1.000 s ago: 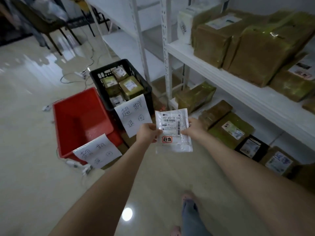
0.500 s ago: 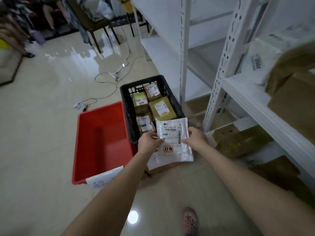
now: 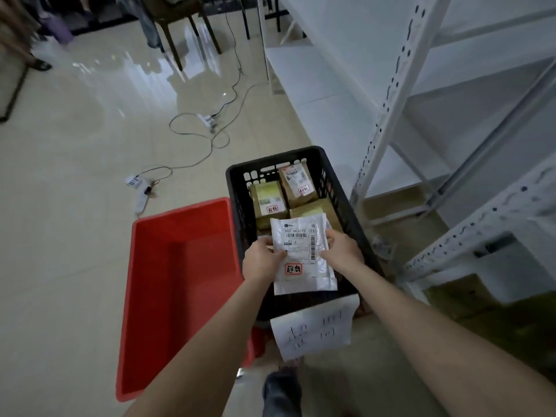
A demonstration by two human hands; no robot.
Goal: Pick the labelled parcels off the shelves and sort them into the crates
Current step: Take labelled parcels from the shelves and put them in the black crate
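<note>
Carried farther in since half a second ago: white parcel (image 3: 302, 254) now over the near half of the black crate (image 3: 272, 158) at centre frame, previously only at its near rim; crates larger and lower in frame, shelves (image 3: 391, 94) swung out along the right edge. Gripped at both side edges: left hand (image 3: 263, 261) clamped on the left edge with thumb on the label face, right hand (image 3: 341, 251) clamped on the right edge with fingers curled round it. Held flat and label-up, probably to keep barcode and red stamp readable while checking against the crate. Same kind of red stamp seen on the brown parcels (image 3: 267, 197) lying in the far end of the black crate, and large handwritten characters on the paper sign (image 3: 313, 329) hanging from its near wall at lower centre. Likely the reason for this crate rather than the red crate (image 3: 180, 296) just beside it on the left. Not yet released; whether resting on the contents or above them, cannot tell. Judged next: lower and let go at the near end, label still up. Power strip (image 3: 207, 118) and loose cable on the floor, upper centre, well apart from the crates.
</note>
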